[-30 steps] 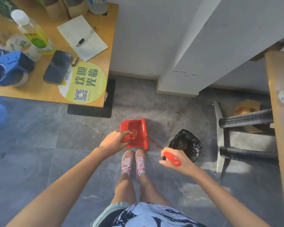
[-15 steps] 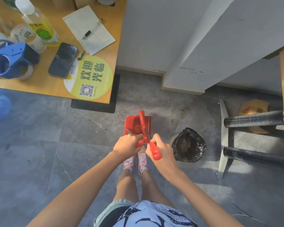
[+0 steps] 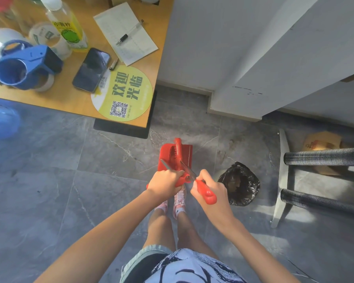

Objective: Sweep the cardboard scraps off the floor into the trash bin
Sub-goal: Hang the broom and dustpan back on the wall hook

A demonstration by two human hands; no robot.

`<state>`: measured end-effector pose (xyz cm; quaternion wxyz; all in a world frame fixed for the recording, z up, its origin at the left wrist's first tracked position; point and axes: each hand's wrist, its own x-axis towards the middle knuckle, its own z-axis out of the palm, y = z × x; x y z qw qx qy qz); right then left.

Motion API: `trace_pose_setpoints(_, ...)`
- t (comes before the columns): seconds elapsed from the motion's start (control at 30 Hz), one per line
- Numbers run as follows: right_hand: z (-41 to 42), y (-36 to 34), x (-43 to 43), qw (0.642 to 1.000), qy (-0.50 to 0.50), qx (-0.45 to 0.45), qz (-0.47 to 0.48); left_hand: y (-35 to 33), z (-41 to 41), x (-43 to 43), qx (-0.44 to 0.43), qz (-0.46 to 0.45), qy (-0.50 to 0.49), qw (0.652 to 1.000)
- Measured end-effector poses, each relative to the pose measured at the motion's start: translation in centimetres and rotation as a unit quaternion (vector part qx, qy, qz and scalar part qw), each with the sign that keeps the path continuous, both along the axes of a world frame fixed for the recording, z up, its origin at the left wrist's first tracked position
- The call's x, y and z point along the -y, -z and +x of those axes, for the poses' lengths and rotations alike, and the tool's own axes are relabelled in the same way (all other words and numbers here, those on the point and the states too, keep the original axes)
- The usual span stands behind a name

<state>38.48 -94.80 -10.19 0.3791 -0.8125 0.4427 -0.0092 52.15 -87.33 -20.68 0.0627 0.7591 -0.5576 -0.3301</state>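
Note:
A red dustpan (image 3: 187, 155) stands on the grey floor just ahead of my feet. My left hand (image 3: 166, 180) grips the top of its handle. My right hand (image 3: 209, 187) holds the red handle of a broom (image 3: 205, 194); the broom's red head (image 3: 178, 149) lies in the dustpan. The two hands are close together above the pan. A trash bin lined with a black bag (image 3: 240, 183) stands on the floor right of my right hand, open at the top. No cardboard scraps show on the floor near the pan.
A wooden table (image 3: 74, 99) at upper left carries a phone, tape dispenser, bottle and notepad. A white wall and cabinet (image 3: 253, 58) fill the upper right. A stool frame (image 3: 284, 180) and a brown paper bag (image 3: 323, 144) stand at the right.
My right hand has swung the broom from beside the bin in toward the dustpan, so its head now lies in the pan. Both hands have come together. The camera has drifted slightly.

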Motion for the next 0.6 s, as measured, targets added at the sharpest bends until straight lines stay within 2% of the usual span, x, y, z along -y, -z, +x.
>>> trace_pose_setpoints(0.13,0.4,0.1,-0.7,0.999,-0.023,-0.022,-0.015,0.0,-0.7,-0.3,0.005,0.001,-0.006,1.0)
trace_pose_setpoints(0.27,0.2,0.1,-1.1,1.0,-0.001,0.0,-0.014,-0.1,-1.2,-0.5,0.0,0.012,-0.006,1.0)
trace_pose_setpoints(0.47,0.2,0.2,-1.3,0.997,0.06,0.012,0.049,-0.1,-1.3,0.0,-0.008,0.009,-0.008,1.0)
trace_pose_setpoints(0.6,0.8,0.1,-1.7,0.996,0.053,0.035,0.06,-0.4,-1.3,0.2,-0.006,0.017,-0.006,1.0)
